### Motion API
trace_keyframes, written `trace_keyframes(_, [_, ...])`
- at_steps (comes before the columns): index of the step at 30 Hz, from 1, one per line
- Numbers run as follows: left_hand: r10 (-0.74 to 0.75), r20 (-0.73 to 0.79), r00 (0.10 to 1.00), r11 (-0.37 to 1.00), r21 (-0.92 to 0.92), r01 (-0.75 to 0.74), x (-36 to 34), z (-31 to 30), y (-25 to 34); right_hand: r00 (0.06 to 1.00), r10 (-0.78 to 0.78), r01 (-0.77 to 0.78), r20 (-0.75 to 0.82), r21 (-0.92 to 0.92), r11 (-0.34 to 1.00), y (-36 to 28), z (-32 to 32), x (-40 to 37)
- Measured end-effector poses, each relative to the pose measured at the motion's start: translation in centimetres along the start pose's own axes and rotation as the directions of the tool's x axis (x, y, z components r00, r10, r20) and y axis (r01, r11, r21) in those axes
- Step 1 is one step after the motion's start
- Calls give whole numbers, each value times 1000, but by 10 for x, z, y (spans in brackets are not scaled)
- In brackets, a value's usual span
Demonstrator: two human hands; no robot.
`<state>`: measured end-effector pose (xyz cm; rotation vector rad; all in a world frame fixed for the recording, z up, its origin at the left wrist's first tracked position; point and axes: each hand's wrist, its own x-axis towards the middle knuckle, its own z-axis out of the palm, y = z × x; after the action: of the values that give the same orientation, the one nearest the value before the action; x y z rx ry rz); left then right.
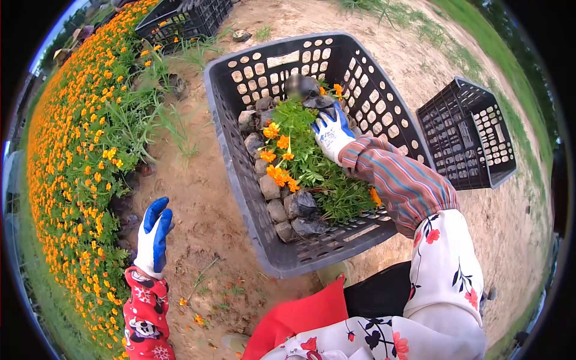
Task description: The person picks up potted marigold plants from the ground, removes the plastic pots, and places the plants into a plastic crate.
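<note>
My right hand [333, 133], in a white and blue glove, reaches into a large black crate [231, 162]. Its spread fingertips touch a dark plant bag [321, 102] near the crate's far end; whether they grip it is hard to tell. Marigold plants with orange flowers [278, 175] and green leaves lie in the crate, beside rows of soil-filled bags [270, 187]. My left hand [155, 234], gloved in white and blue, hovers over the bare soil left of the crate, holding nothing, its fingers apart.
A dense bed of orange marigolds [78, 198] runs along the left. Another black crate [186, 24] with dark bags stands at the upper left. A third crate [468, 135] stands at the right. Loose flowers [199, 320] lie on the soil near my feet.
</note>
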<state>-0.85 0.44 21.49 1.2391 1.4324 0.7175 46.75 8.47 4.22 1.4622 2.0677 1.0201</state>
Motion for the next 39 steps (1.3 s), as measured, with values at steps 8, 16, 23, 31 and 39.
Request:
trace_keyframes(8, [-347, -194, 918, 938, -84, 336, -87, -85, -121, 963, -95, -57, 253, 534, 843, 31, -73, -13])
trace_keyframes(16, [-457, -55, 888, 781, 453, 430, -163, -91, -162, 921, -145, -81, 361, 541, 837, 31, -71, 1])
trace_keyframes(23, [-446, -405, 798, 861, 50, 507, -256, -116, -241, 956, -144, -98, 256, 741, 665, 56, -102, -6])
trace_keyframes(31, [-424, -905, 11, 902, -424, -84, -340, -99, -449, 966, 188, 146, -175, 976, 159, 44, -283, 63])
trace_keyframes(39, [-325, -742, -587, 699, -606, 380, -434, -115, -435, 921, -268, 332, -283, 930, 160, -42, -318, 60])
